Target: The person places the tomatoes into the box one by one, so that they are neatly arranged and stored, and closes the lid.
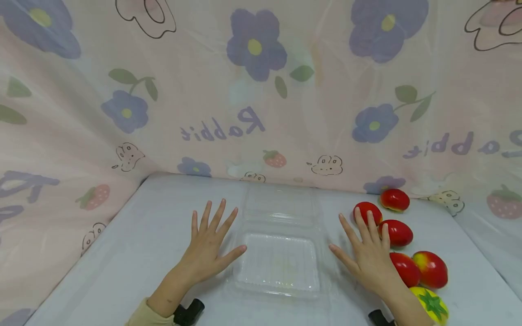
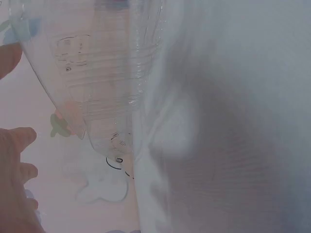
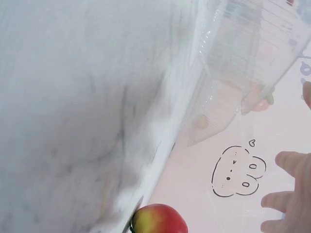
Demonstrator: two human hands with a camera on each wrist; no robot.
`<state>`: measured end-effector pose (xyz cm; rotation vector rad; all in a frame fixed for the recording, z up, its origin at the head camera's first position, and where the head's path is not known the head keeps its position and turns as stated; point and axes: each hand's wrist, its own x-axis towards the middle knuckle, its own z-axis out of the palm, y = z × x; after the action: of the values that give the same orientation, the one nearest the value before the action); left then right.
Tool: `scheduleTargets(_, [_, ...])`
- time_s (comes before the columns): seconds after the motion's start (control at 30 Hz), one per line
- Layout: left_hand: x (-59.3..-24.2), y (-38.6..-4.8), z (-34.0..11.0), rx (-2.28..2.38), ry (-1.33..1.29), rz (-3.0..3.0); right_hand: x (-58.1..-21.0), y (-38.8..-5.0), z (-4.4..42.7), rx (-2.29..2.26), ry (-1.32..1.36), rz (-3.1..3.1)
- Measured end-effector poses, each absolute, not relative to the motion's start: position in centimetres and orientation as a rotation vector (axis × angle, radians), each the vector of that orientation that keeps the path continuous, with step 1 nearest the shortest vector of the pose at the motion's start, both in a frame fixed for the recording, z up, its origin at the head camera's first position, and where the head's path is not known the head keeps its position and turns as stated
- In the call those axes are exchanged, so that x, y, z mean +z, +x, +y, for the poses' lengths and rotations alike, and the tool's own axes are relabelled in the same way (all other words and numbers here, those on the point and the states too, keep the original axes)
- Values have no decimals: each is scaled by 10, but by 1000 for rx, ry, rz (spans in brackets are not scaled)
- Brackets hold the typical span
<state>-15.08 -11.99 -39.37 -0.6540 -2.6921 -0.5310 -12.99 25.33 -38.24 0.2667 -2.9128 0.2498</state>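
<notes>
A clear plastic container (image 1: 277, 262) lies opened on the white table between the two hands, its lid (image 1: 281, 206) folded out toward the back. My left hand (image 1: 210, 251) is spread with straight fingers at the container's left side, holding nothing. On the other side, my right hand (image 1: 369, 256) is also spread, its fingertips overlapping the red fruits (image 1: 367, 213) in the head view; contact cannot be told. The left wrist view shows the container (image 2: 107, 73) beside the fingers (image 2: 24, 138). In the right wrist view are the container (image 3: 233, 68), fingers (image 3: 291, 162) and one red-yellow fruit (image 3: 159, 221).
Several red fruits, such as one at the back (image 1: 394, 199) and a red-yellow one (image 1: 430, 269), lie along the right of the table (image 1: 122, 253). A yellow fruit with a green star-shaped top (image 1: 433, 304) is by my right forearm. A printed curtain (image 1: 302, 131) hangs behind.
</notes>
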Motion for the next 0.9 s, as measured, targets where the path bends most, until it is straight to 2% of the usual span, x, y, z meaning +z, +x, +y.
scheduleTargets(0.9, [-398, -140, -130, -554, -910, -2762, -383, -114, 281, 308, 227, -2981])
